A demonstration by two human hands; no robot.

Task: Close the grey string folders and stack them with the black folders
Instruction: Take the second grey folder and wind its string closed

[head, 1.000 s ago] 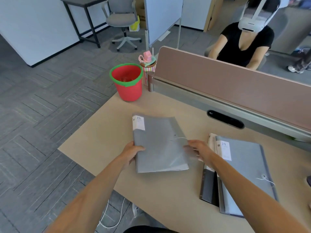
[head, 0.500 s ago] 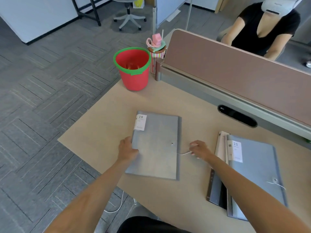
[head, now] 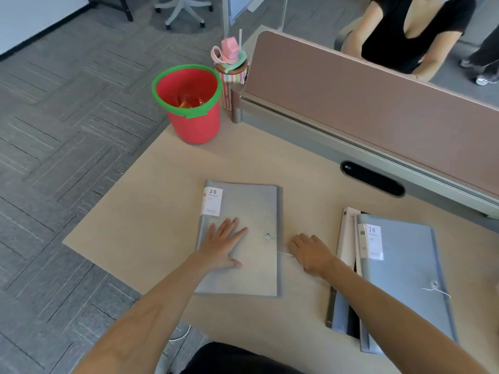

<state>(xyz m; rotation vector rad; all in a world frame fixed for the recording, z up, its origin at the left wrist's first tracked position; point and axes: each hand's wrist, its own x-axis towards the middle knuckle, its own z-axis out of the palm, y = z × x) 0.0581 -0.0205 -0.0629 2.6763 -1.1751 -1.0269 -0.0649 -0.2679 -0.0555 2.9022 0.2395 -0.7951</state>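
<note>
A grey string folder lies flat and closed on the desk in front of me, white label at its top left, a small metal button near its right edge. My left hand rests flat on its cover, fingers spread. My right hand sits just right of the folder, fingers pinched on the thin white string that comes from its edge. To the right is a stack: another grey string folder, with its string loose, on top of black folders.
A red bucket with a green rim stands at the desk's far left corner, a striped cup with a pink lid behind it. A brown partition runs along the back, a seated person beyond it. The desk's left edge drops to carpet.
The folder, lifted a second ago, now lies flat on the desk. My left hand moved from its left edge onto the cover. My right hand keeps the string at the right edge.
</note>
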